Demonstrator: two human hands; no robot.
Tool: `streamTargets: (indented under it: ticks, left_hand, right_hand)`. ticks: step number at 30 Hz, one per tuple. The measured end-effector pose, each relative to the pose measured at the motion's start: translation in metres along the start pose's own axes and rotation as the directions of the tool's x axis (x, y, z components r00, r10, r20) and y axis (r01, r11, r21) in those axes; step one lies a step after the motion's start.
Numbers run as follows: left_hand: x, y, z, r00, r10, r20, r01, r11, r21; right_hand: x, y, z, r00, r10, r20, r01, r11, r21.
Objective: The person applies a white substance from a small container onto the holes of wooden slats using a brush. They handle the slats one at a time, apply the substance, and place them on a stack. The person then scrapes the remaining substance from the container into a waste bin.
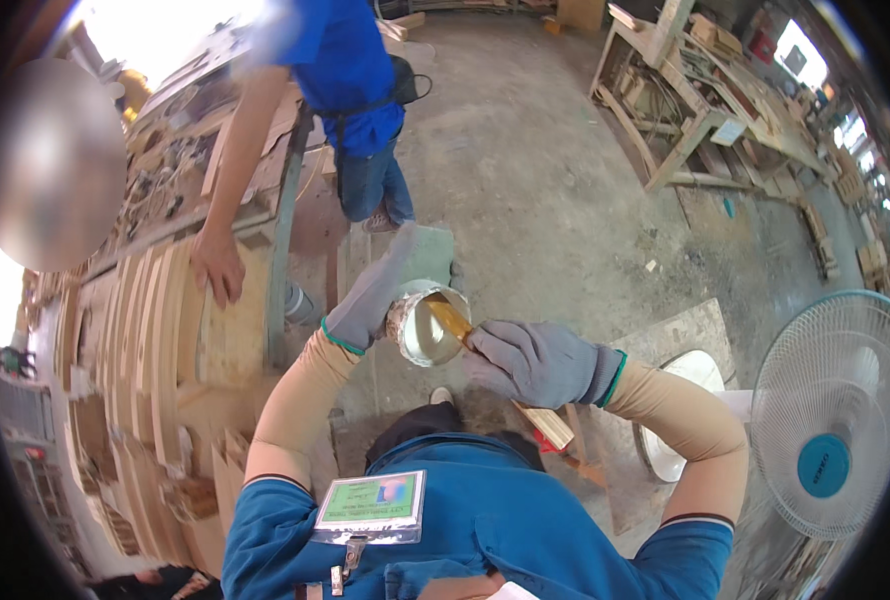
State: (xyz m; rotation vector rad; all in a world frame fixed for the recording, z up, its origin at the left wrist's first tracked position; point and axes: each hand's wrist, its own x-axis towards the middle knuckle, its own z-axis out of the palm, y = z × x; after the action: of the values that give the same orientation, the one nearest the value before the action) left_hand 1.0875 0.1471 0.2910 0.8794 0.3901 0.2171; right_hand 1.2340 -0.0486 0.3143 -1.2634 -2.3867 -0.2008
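Observation:
My left hand, in a grey glove, is closed around a white, smeared tub and a flat grey-green piece beyond its rim. A fingertip shows at that piece's right edge; how the two are held together is partly hidden. The tub's open mouth faces me, with pale material inside. My right hand, also gloved, grips a yellow-brown flat-bladed tool. Its far end reaches into the tub; whether it is a brush or a scraper cannot be made out.
On the left, a person in blue rests a hand on stacked curved wooden parts. A fan stands close by my right arm. Beside it are a pale round-edged object and a wood strip. A cluttered wooden workbench stands far right.

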Motion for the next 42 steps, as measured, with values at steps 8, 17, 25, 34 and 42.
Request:
streamTargets:
  ticks: [8,17,25,34,42]
  left_hand:
    - [0.158,0.055,-0.034,0.930,0.368,0.006,-0.366,0.926,-0.090]
    - [0.378,0.111,-0.019,0.708,0.705,-0.043,-0.692,0.705,0.154]
    - [0.565,0.182,-0.025,0.973,0.223,-0.061,-0.217,0.971,0.099]
    - [0.756,0.261,-0.052,0.986,-0.167,0.021,0.165,0.984,0.065]
    - [0.937,0.390,-0.093,0.983,-0.105,0.152,0.095,0.993,0.073]
  right_hand:
    - [0.001,0.153,0.032,0.901,0.386,-0.199,-0.325,0.904,0.278]
    - [0.013,0.389,0.016,0.315,0.949,0.024,0.081,-0.052,0.995]
    - [0.017,0.606,-0.043,0.737,0.649,-0.187,-0.170,0.446,0.879]
    - [0.083,0.760,-0.059,0.997,-0.001,-0.075,-0.005,0.996,-0.088]
    - [0.130,0.949,-0.047,0.997,-0.069,-0.047,0.068,0.997,-0.023]
